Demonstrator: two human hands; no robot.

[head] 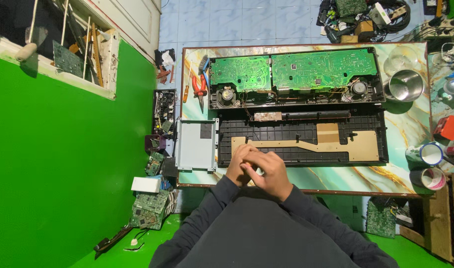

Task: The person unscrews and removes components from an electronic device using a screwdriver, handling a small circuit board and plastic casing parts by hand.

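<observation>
Hands, left (241,166) & right (269,171), clasped together low-centre of frame over a small orange-tipped item (247,164) (mostly hidden, grip unclear), held just above the opened keyboard case (301,141), w/ green circuit boards (292,69) exposed toward upper frame.

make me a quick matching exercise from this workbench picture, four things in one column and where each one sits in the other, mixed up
Things:
1. pliers
2. steel bowl
3. grey metal plate
4. hands

Places:
A. table's front edge, over the black panel
B. right of the green circuit boards
C. left of the circuit boards, by a screwdriver
D. left of the black panel

Pairs: 1-C, 2-B, 3-D, 4-A
</observation>
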